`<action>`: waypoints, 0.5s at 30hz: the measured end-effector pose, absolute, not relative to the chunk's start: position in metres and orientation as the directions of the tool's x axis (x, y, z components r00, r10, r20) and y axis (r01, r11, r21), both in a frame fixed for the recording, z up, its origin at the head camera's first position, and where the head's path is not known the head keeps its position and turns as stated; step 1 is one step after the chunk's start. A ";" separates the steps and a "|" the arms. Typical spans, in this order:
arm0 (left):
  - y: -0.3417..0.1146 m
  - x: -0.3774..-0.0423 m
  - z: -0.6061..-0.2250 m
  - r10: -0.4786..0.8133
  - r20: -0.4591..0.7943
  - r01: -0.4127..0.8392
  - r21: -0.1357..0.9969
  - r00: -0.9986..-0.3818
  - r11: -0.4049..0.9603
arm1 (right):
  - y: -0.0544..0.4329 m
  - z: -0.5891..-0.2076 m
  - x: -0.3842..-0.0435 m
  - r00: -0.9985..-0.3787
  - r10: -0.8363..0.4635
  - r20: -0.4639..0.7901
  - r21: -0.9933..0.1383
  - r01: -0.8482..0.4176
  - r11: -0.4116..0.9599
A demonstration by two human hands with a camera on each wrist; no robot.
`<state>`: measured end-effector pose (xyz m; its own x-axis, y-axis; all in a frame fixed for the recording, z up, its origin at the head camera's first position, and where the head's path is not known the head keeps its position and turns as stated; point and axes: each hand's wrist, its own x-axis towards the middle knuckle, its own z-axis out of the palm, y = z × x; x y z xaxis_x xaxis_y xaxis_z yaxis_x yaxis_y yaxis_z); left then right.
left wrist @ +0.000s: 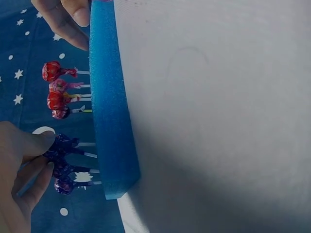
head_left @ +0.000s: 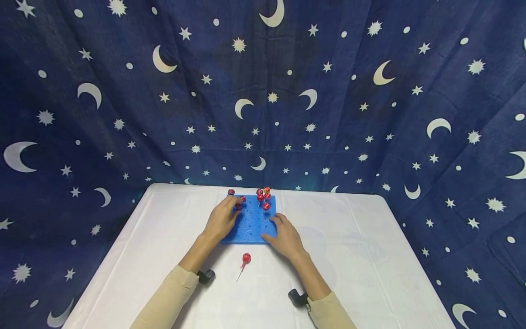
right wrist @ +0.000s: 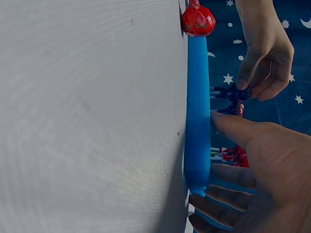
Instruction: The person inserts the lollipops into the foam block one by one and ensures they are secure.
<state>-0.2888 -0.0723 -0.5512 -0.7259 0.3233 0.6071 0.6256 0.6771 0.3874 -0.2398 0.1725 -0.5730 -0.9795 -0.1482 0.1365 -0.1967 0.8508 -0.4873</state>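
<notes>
A blue foam block [head_left: 251, 232] lies on the white table, with lollipops standing upright in it. At its left part, my left hand [head_left: 217, 221] pinches a dark-wrapped lollipop [left wrist: 62, 145] between thumb and fingers; its white stick reaches down to the foam. Other dark-wrapped lollipops [left wrist: 63, 185] stand close around those fingers, partly hidden. My right hand [head_left: 286, 237] is at the block's right front edge, fingers apart, holding no lollipop. Red-wrapped and pink-wrapped lollipops [head_left: 266, 206] form a group at the back right of the foam.
One red lollipop [head_left: 246, 258] lies on the table in front of the block, stick toward me. Small holes dot the foam's top. A dark blue curtain [head_left: 271, 137] with moons and stars hangs behind the white tabletop [head_left: 349, 256].
</notes>
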 end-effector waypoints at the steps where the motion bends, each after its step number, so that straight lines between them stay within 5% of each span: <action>1: -0.072 -0.289 -0.551 0.328 0.605 0.625 0.380 -0.726 0.682 | 0.173 -0.573 -0.240 -0.980 -0.147 0.136 -0.488 -0.196 0.851; 15: -0.073 -0.291 -0.553 0.328 0.606 0.623 0.372 -0.724 0.688 | 0.173 -0.572 -0.239 -0.978 -0.153 0.144 -0.495 -0.205 0.845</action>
